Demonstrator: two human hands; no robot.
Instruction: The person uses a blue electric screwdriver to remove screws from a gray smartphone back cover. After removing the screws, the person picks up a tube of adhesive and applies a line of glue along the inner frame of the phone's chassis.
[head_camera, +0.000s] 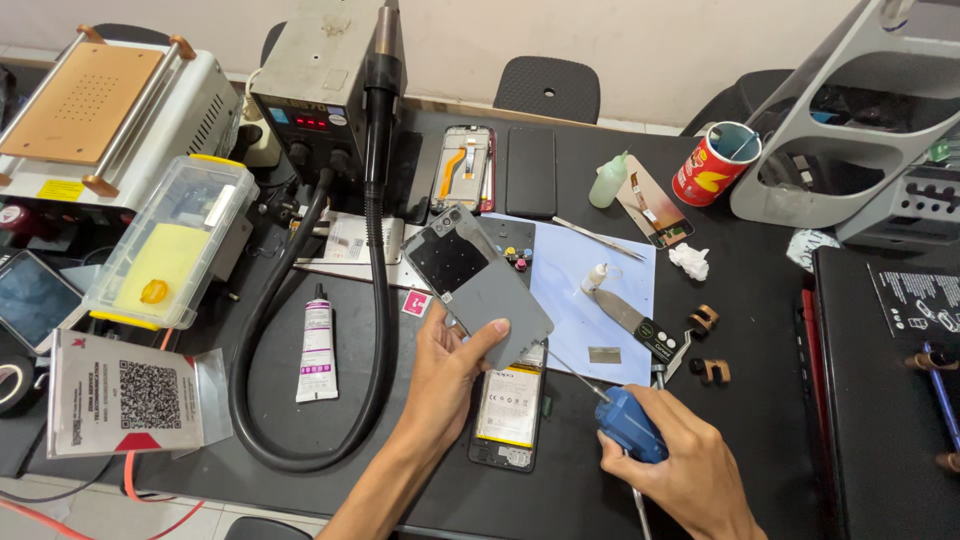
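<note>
Left hand (445, 365): clamped on grey back cover (478, 283), thumb on top near lower edge, fingers hidden under it; forearm runs off bottom edge.
Back cover: lifted and tilted, inner side up w/ dark square patch and camera cutout at upper-left corner — held just above opened phone (508, 410), hiding its top end.
Opened phone: flat on black table (400, 470), battery w/ white-yellow label showing; upper part covered by back cover, lower end dim, parts there too small to tell.
Right hand (690, 470): closed round blue-handled screwdriver (625, 420), just right of opened phone; wrist cut off at bottom edge.
Screwdriver: thin shaft points up-left toward phone's upper right corner — tip lost under cover edge, contact w/ phone can't be told.
Light blue mat (590, 300): right of back cover and above screwdriver, partly under cover; metal spatula (630, 318), small white bottle (596, 277) and tweezers (600, 238) lying on it.
Hot-air station (325, 85): well above-left of back cover, top cut off; black hose (300, 380) loops down left of left hand.
Glue tube (317, 345): left of left hand, inside hose loop.
Clear plastic box (175, 240): far left of back cover, contents blurred.
Red cup (712, 165): up-right of mat, holds thin tools, hard to make out.
Grey rack (850, 130): far right of back cover, cut off by top and right edges.
</note>
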